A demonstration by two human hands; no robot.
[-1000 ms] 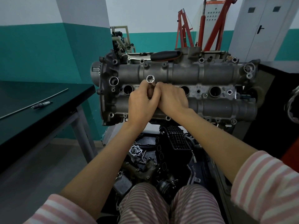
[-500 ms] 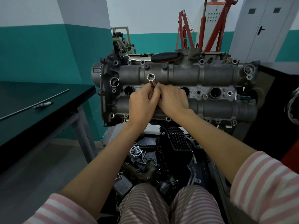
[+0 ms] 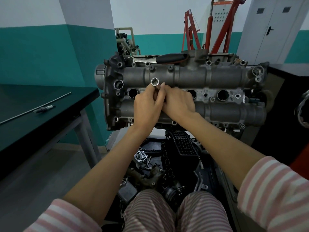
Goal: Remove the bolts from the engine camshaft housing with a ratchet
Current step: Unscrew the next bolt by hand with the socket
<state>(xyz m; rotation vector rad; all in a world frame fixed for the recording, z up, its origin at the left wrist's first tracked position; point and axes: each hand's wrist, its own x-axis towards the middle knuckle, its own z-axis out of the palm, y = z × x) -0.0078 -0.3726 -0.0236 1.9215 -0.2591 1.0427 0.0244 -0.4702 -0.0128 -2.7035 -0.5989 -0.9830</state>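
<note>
Both hands, the left hand [image 3: 147, 106] and right hand [image 3: 179, 102], were grasping the shiny, hard, probably slippery metal socket tube [image 3: 156, 86] over the big grey metal camshaft housing [image 3: 217, 76].

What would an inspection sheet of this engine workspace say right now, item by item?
Surface: dark bench at left, carrying a thin rod and a spark plug.
Job's things: housing on the engine; socket, open end towards the camera; ratchet lying along the engine's far edge.
Clutter: loose engine parts on the floor below.
Grippers: left hand grips the socket; right hand touches it, hold unclear.
Cables: nothing seen.
Surroundings: red hoist, grey door, teal wall.
</note>
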